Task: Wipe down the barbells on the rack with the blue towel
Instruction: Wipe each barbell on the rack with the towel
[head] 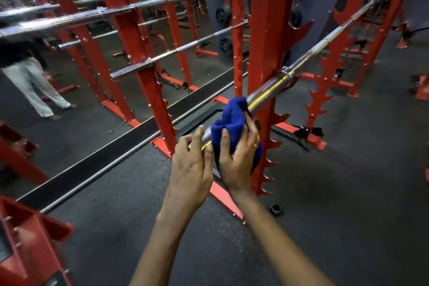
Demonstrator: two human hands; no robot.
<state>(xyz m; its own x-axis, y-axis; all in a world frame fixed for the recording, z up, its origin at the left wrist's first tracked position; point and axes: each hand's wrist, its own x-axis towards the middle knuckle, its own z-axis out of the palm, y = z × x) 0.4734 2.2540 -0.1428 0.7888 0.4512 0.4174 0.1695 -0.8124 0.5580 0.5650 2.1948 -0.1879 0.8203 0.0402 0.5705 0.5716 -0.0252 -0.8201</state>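
Wiping the end of one bar.
Head view: the right hand (pixel 239 158) squeezes the blue towel (pixel 232 121) round the barbell (pixel 267 90) on the red rack (pixel 267 30). The left hand (pixel 192 162) curls on its tip. I think the other bars (pixel 130 69) are left to do.

Blue towel (pixel 232 121), chrome barbell (pixel 269 88), red rack (pixel 267 30), speckled dark floor (pixel 348 193).

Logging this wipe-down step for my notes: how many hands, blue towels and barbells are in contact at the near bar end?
hands: 2, left hand and right hand
blue towel: 1
barbell: 1
total: 4
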